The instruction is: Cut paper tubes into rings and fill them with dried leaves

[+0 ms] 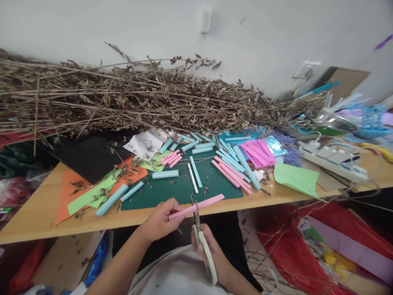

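Observation:
My left hand [164, 220] grips a pink paper tube [211, 200] near its left end, just over the table's front edge. In my right hand [211, 246] is a pair of scissors [206, 253] with whitish handles. Their blades point away from me and lie around the tube near its middle; whether they have cut into it I cannot tell. Beyond my hands, a dark green cutting mat [168, 192] carries blue paper tubes [166, 174], a white strip [193, 178] and a row of pink tubes [229, 176].
Dried leafy stalks [147, 102] are heaped along the wall. Orange paper [66, 192] and a black sheet [89, 155] lie left. Pink paper [258, 152], a green sheet [296, 179] and a power strip [334, 159] are right. A red bag [282, 250] sits below the table.

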Demonstrator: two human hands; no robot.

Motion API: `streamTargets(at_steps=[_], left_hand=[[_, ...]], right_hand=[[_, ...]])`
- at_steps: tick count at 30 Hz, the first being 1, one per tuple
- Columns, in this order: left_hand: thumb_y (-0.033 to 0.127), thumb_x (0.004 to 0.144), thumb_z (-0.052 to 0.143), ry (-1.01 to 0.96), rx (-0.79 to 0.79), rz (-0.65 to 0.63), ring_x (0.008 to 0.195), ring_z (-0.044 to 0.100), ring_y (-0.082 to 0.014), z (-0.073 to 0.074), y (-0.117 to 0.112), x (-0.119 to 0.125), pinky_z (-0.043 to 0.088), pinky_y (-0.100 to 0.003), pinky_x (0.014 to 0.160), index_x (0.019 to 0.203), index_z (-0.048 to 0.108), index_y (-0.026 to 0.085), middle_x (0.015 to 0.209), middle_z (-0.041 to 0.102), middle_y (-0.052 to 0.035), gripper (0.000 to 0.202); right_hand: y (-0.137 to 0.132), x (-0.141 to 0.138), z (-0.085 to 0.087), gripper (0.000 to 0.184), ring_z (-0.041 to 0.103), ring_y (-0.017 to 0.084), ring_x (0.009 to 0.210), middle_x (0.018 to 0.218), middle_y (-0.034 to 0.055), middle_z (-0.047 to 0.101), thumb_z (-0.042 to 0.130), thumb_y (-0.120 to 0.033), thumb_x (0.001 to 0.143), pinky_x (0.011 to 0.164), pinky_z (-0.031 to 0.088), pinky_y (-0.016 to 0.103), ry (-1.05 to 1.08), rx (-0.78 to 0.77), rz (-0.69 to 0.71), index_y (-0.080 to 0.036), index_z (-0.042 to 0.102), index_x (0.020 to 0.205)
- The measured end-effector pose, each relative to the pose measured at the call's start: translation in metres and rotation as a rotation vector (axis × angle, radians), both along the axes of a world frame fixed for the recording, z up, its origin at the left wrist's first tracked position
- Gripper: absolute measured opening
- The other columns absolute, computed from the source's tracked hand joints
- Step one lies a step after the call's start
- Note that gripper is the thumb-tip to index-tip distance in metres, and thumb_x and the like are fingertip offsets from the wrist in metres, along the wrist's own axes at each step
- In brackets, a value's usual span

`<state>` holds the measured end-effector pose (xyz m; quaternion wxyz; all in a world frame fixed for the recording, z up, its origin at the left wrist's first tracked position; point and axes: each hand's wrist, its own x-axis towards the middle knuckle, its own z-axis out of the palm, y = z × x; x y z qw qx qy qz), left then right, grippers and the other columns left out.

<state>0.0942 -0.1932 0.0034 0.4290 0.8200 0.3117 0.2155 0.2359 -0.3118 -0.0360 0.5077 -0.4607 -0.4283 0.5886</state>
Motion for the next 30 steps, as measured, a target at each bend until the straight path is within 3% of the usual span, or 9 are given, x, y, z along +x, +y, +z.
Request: streamTargets(at_steps=[11,18,24,30], left_hand=[[0.024,0.068,0.046,-0.142,-0.162,0.087,0.055,0.040,-0.0083,-0.015,0.003,-0.002,0.033,-0.019,0.051,0.069,0.045,0.015,0.062,0.044,0.0013,0.009],[0.028,0.067,0.049,-0.157,-0.277,0.089,0.053,0.039,-0.0075,-0.015,0.001,0.005,0.033,-0.019,0.050,0.067,0.043,0.015,0.061,0.045,0.0020,0.015],[0.030,0.065,0.051,-0.146,-0.313,0.119,0.055,0.041,-0.0082,-0.017,0.004,0.010,0.034,-0.020,0.051,0.066,0.044,0.015,0.061,0.044,0.0018,0.017],[0.030,0.066,0.051,-0.180,-0.336,0.126,0.056,0.040,-0.0084,-0.029,0.009,0.008,0.033,-0.020,0.053,0.066,0.044,0.014,0.063,0.044,0.0014,0.017]], right_hand=[[-0.006,-0.001,-0.005,0.042,0.032,0.012,0.061,0.067,-0.0025,0.038,0.046,-0.059,0.067,0.055,0.029,0.025,-0.208,-0.119,-0.111,-0.019,0.040,0.077],[-0.004,0.001,-0.003,0.032,0.031,0.010,0.057,0.063,-0.0046,0.035,0.050,-0.048,0.070,0.052,0.027,0.023,-0.114,-0.153,-0.089,-0.020,0.036,0.072],[-0.005,0.002,-0.014,0.025,0.030,0.010,0.059,0.065,-0.0043,0.034,0.053,-0.040,0.070,0.053,0.027,0.022,-0.111,-0.164,-0.146,-0.019,0.039,0.073],[-0.003,0.002,-0.026,0.021,0.030,0.008,0.053,0.060,-0.0053,0.036,0.055,-0.035,0.068,0.047,0.026,0.021,-0.068,-0.180,-0.178,-0.019,0.042,0.071]])
